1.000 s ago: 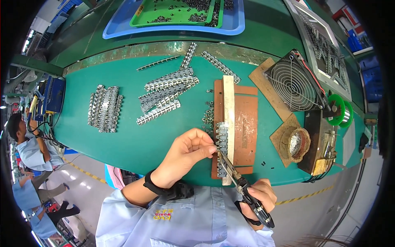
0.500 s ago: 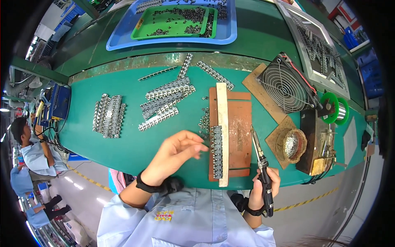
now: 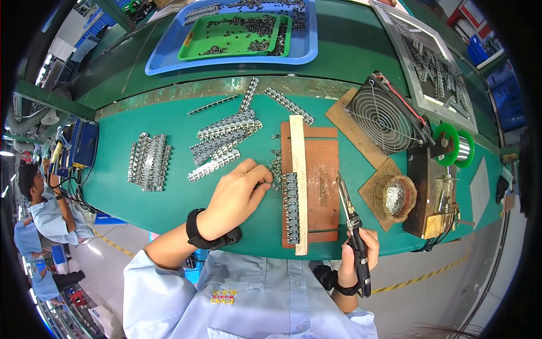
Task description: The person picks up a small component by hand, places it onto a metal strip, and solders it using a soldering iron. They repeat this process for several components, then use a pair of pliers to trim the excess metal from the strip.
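My right hand [image 3: 361, 254] is wrapped round the dark handle of a soldering iron [image 3: 351, 217], whose metal tip points away from me beside a reddish-brown board [image 3: 323, 186]. My left hand [image 3: 240, 189] has its fingers curled together at the edge of a pile of small metal parts [image 3: 275, 169]. What its fingertips pinch, if anything, is hidden. Just right of that pile, a strip of small dark components [image 3: 291, 209] lies along a pale wooden bar [image 3: 299, 169] on the board.
Component strips [image 3: 226, 133] lie beyond my left hand, with a stacked group [image 3: 149, 161] farther left. At right are a fan [image 3: 384, 116], a bowl of silvery metal [image 3: 399, 198] and a green solder spool [image 3: 451, 145]. A blue tray [image 3: 161, 59] stands at the back.
My left hand has moved away from the component strip to the small-parts pile, and its fingers have curled in. The soldering iron stays in my right hand, nearly unmoved.
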Motion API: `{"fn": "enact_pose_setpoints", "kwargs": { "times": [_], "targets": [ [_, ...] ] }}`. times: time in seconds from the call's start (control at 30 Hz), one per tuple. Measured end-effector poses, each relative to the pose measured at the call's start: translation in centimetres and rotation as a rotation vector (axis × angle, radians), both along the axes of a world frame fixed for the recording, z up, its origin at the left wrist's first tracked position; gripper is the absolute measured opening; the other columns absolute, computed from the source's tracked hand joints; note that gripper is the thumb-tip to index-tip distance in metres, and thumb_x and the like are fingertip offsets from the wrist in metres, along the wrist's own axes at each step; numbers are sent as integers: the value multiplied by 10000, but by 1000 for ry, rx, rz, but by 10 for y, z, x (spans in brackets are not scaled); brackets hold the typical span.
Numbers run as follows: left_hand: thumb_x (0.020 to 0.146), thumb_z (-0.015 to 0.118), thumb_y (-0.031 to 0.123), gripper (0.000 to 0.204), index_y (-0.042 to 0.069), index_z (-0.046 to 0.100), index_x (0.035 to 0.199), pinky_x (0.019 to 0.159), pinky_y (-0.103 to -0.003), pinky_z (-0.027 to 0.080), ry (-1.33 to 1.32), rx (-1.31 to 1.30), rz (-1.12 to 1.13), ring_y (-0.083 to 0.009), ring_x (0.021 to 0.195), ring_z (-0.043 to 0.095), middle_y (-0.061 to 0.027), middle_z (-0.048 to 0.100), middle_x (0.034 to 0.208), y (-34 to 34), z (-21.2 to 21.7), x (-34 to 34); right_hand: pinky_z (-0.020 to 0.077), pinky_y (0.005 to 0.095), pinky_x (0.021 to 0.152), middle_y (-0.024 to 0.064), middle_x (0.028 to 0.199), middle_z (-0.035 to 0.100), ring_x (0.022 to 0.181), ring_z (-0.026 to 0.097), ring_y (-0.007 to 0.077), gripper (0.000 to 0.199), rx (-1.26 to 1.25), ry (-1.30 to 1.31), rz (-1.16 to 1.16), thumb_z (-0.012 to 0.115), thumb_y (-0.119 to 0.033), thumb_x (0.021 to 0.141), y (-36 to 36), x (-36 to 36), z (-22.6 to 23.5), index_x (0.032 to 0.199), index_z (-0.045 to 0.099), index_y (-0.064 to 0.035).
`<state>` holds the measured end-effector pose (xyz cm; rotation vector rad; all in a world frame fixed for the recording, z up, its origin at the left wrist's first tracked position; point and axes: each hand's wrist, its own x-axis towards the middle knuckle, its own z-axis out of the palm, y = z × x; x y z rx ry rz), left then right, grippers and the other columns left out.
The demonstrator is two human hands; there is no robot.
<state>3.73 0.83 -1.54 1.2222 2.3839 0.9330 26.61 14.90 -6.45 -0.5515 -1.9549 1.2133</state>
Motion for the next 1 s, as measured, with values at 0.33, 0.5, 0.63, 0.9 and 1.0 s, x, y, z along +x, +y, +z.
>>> {"fn": "enact_pose_setpoints", "kwargs": {
  "times": [0.33, 0.5, 0.63, 0.9, 1.0],
  "targets": [
    [821, 557, 18, 56, -4, 589, 861, 631, -227, 455, -744, 138, 150, -114, 679, 568, -60, 593, 906, -15, 12, 25, 431, 293, 631, 145, 841, 558, 705, 536, 219, 335, -96, 12, -34, 652, -76, 698, -1, -6, 11, 996, 527, 11],
    [829, 557, 18, 87, 4, 559, 915, 691, -231, 455, -1217, 269, 248, -108, 745, 562, -41, 585, 899, -15, 2, 32, 404, 247, 615, 131, 900, 513, 686, 475, 140, 380, -25, -34, 10, 627, -179, 759, 0, -5, 9, 1059, 488, 8],
    [833, 559, 24, 154, 6, 516, 980, 724, -232, 455, -1343, 409, 281, -98, 770, 553, -43, 579, 884, -10, -5, 39, 435, 291, 637, 144, 846, 562, 711, 540, 218, 338, -81, 5, -36, 657, -80, 700, -2, -8, 13, 999, 528, 9],
    [826, 563, 9, 184, 16, 486, 993, 744, -230, 450, -1292, 442, 293, -97, 808, 548, -40, 569, 890, -8, -7, 44, 438, 292, 639, 144, 849, 561, 714, 543, 219, 339, -51, -6, -30, 656, -92, 711, -2, -8, 12, 1008, 525, 6],
    [825, 562, 5, 185, 18, 486, 993, 747, -230, 450, -1299, 441, 298, -97, 805, 550, -37, 570, 884, -8, -6, 44, 404, 250, 621, 128, 898, 514, 709, 480, 146, 371, -18, -29, 6, 626, -176, 761, -1, -5, 8, 1053, 490, 9]
  ]
}}
